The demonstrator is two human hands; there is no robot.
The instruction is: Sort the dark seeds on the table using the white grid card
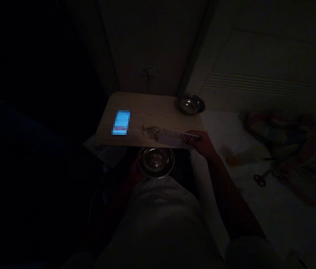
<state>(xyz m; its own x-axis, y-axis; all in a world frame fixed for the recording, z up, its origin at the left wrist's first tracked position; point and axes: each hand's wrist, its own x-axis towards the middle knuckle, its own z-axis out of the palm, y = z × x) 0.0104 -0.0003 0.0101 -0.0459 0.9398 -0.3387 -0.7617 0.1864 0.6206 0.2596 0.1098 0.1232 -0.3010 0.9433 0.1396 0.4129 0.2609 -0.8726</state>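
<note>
In dim light, my left hand (137, 166) grips the left rim of a round metal bowl (169, 168), held just below the front edge of the small wooden table (135, 102). Some small pale bits lie in the bowl, too dark to name. My right hand (201, 141) is closed around the right end of a pale flat piece with a row of slanted stripes or slots (172, 138). This piece lies low over the tabletop near its front edge. Its left end touches or nearly touches a scatter of small dark grains (150, 130).
A lit phone (121, 122), its screen blurred, lies on the table's left part. Another metal bowl (191, 104) stands at the back right corner. Scissors (260, 180) and a coloured strap-like bundle (281, 130) rest on the pale surface at right. A wall socket (148, 70) holds a plugged-in cable.
</note>
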